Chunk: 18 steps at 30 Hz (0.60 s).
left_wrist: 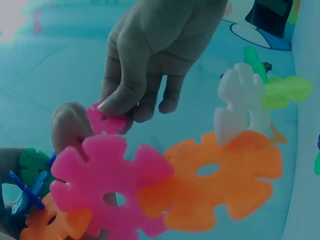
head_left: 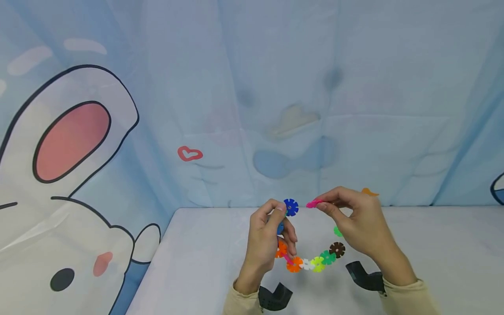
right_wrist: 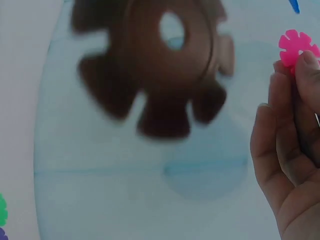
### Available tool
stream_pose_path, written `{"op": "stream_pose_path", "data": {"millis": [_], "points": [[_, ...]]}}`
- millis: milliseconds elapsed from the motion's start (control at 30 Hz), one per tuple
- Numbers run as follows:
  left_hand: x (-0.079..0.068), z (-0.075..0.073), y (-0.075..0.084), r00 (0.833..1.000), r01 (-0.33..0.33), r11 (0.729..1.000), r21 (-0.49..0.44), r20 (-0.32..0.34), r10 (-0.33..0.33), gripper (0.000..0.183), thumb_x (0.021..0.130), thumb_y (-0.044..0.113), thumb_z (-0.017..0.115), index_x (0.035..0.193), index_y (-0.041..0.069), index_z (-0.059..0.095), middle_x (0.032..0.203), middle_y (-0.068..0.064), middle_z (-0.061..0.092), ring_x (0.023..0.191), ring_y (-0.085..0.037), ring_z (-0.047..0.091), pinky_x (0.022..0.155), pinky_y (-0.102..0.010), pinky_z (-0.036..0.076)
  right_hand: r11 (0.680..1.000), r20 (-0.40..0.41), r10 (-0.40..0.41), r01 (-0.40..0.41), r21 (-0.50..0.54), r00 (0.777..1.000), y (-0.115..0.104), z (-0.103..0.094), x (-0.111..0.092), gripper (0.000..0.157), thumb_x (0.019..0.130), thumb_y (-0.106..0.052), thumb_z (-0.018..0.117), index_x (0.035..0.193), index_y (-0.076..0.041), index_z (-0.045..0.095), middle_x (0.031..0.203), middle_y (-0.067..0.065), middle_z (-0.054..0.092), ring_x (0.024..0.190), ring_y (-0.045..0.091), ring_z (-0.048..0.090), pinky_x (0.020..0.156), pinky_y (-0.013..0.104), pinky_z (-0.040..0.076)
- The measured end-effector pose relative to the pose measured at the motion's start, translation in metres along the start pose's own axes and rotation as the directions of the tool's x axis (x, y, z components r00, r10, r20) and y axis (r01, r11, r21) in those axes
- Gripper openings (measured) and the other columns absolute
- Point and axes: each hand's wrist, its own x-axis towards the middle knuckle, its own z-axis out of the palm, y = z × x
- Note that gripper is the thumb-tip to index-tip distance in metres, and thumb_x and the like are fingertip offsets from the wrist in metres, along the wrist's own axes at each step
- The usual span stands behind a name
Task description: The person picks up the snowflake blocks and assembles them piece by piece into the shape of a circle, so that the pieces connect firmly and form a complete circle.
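Note:
A chain of slotted plastic flower discs hangs in a curve between the two hands. My left hand [head_left: 261,238] pinches its dark blue disc [head_left: 291,207] at the upper left end. Across a small gap, my right hand [head_left: 360,221] holds a pink disc [head_left: 313,203] between thumb and fingertips, seen nearly edge-on. Along the curve come an orange disc [head_left: 294,264], a white one [head_left: 306,264], a yellow-green one [head_left: 317,264], a green one [head_left: 327,257] and a brown one [head_left: 337,250]. A light green disc [head_left: 337,231] is partly hidden by the right hand. Another pink disc [left_wrist: 107,185] shows large in the left wrist view.
Below the hands lies a white tabletop [head_left: 197,262]. Behind it hangs a light blue curtain [head_left: 378,153] printed with a rabbit. Black curved pieces [head_left: 364,276] sit at both wrists. Green [right_wrist: 2,210] and purple pieces [right_wrist: 3,234] show at the right wrist view's lower left edge.

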Motion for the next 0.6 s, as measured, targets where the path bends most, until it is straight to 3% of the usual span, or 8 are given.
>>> {"op": "stream_pose_path", "data": {"millis": [333,600], "points": [[-0.001,0.003,0.001,1.000,-0.007,1.000,-0.027,0.012,0.007,0.033,0.115,0.025,0.044,0.097,-0.001,0.051,0.069,-0.048,0.046,0.040,-0.007,0.059,0.044,-0.023,0.056,0.990,-0.066,-0.137,0.138,0.009,0.988,-0.015,0.008,0.002,0.032,0.075,0.012,0.088,0.088,-0.014,0.074,0.084,-0.004,0.078,0.066,0.000,0.057,0.057,0.013,0.045],[-0.002,0.004,0.002,1.000,-0.014,1.000,-0.028,0.008,0.014,0.032,0.115,0.024,0.043,0.097,-0.002,0.050,0.069,-0.049,0.045,0.039,-0.006,0.058,0.044,-0.022,0.055,0.976,-0.090,-0.206,0.198,-0.088,0.974,-0.014,0.010,0.001,0.035,0.069,0.014,0.091,0.083,-0.011,0.071,0.080,-0.004,0.072,0.063,0.003,0.057,0.055,0.012,0.042]]}}
